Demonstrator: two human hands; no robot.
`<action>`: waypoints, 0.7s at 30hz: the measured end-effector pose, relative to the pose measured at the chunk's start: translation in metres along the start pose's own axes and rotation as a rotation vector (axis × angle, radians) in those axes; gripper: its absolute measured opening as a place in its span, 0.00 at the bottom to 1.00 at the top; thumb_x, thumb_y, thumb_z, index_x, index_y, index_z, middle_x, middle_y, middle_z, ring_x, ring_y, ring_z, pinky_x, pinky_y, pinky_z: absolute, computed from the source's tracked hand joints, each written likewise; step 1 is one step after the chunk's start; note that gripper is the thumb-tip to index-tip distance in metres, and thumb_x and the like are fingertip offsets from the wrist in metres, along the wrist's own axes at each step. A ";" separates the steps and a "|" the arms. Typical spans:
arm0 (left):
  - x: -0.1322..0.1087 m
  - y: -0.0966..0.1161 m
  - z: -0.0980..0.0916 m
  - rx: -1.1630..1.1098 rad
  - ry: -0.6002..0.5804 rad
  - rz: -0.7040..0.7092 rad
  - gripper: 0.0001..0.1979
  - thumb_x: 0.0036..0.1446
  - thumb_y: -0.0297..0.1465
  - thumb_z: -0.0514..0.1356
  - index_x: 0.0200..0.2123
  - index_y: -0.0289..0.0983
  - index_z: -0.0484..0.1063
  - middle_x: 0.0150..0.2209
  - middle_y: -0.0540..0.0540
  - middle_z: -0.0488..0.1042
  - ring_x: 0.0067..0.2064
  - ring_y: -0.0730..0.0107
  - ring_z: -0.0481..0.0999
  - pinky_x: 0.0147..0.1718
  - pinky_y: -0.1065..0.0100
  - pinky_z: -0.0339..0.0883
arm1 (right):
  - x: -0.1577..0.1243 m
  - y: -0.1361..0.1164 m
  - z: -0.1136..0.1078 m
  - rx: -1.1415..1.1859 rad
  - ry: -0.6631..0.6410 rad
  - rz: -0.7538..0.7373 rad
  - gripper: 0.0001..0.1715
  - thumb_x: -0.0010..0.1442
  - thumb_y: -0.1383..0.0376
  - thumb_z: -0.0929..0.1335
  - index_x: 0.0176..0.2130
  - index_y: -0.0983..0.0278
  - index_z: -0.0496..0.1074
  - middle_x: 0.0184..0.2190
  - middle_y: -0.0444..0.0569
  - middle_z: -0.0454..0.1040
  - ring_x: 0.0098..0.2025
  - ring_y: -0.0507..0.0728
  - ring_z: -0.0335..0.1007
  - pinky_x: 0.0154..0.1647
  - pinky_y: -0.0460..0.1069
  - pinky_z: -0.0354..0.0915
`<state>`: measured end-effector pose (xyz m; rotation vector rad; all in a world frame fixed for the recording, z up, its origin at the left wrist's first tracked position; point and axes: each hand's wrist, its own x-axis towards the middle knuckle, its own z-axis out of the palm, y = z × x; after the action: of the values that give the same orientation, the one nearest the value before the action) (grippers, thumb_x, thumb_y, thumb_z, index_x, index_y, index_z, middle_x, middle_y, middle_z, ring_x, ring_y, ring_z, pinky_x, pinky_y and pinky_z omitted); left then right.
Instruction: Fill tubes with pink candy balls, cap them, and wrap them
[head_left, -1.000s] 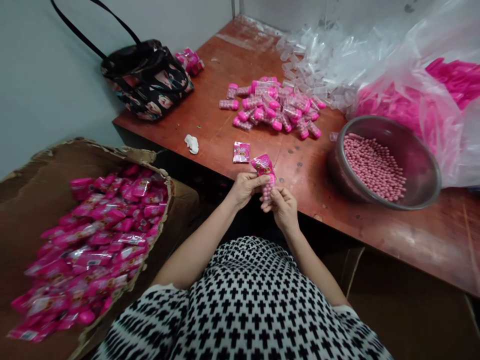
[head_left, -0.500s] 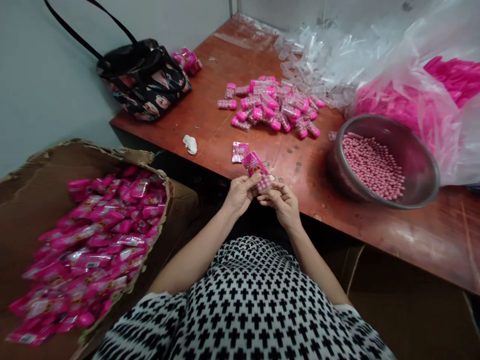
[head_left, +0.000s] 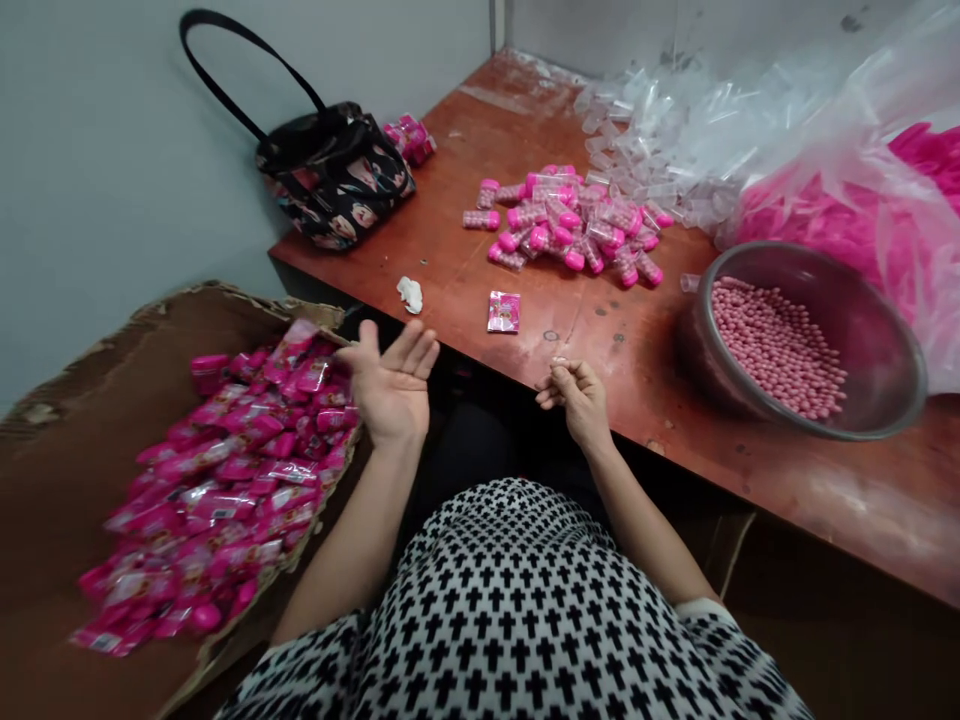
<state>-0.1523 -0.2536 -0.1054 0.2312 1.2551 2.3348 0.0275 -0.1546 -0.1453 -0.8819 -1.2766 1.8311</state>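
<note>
My left hand (head_left: 394,385) is open, palm up with fingers spread, at the right edge of the cardboard box (head_left: 60,410). Just past its fingertips, a pink-sleeved candy bottle (head_left: 294,348) lies on top of the heap of wrapped bottles (head_left: 225,500) inside the box. My right hand (head_left: 576,400) is at the table's front edge, thumb and fingers pinched together. A tiny pale bit shows at its fingertips, too small to name. One flat pink printed wrapper (head_left: 503,312) lies on the table between the hands.
Pink-capped bottles of beads (head_left: 570,225) lie piled mid-table. A bowl of pink candy balls (head_left: 810,420) stands right, beside clear plastic tubes (head_left: 652,150) and a bag of pink caps (head_left: 817,210). Crumpled white tissue (head_left: 409,294) and a floral handbag (head_left: 337,185) are left.
My left hand has moved left to the box and let go of the pink-sleeved bottle both hands were on. My right hand stays near the table edge. The view has shifted slightly left.
</note>
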 end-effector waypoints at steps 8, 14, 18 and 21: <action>0.057 -0.088 0.028 0.979 -0.435 0.292 0.16 0.47 0.30 0.65 0.42 0.41 0.75 0.57 0.42 0.67 0.65 0.53 0.52 0.63 0.48 0.34 | 0.005 -0.003 0.005 -0.139 -0.040 0.004 0.17 0.53 0.53 0.69 0.33 0.63 0.66 0.22 0.41 0.74 0.20 0.48 0.70 0.20 0.42 0.67; 0.062 -0.104 0.030 0.998 -0.468 0.338 0.09 0.50 0.27 0.62 0.35 0.44 0.77 0.55 0.46 0.69 0.65 0.55 0.52 0.62 0.46 0.33 | 0.016 -0.002 -0.005 -0.212 -0.039 0.023 0.16 0.54 0.53 0.68 0.31 0.64 0.67 0.22 0.41 0.73 0.20 0.48 0.69 0.21 0.42 0.65; 0.055 -0.101 0.029 0.924 -0.448 0.340 0.07 0.49 0.27 0.63 0.32 0.45 0.78 0.53 0.47 0.71 0.65 0.57 0.53 0.62 0.47 0.38 | 0.042 0.002 0.000 -0.229 0.056 -0.073 0.17 0.52 0.54 0.69 0.36 0.63 0.67 0.32 0.44 0.75 0.29 0.48 0.72 0.28 0.44 0.68; 0.038 -0.095 0.033 0.823 -0.471 0.308 0.08 0.50 0.29 0.63 0.35 0.45 0.78 0.53 0.47 0.71 0.65 0.60 0.54 0.62 0.49 0.43 | 0.063 0.003 0.008 -0.141 0.091 -0.129 0.25 0.47 0.57 0.72 0.43 0.61 0.64 0.37 0.43 0.73 0.35 0.49 0.71 0.35 0.44 0.68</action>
<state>-0.1423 -0.1669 -0.1675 1.2283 1.9286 1.6741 -0.0117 -0.1053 -0.1541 -0.9248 -1.3856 1.5987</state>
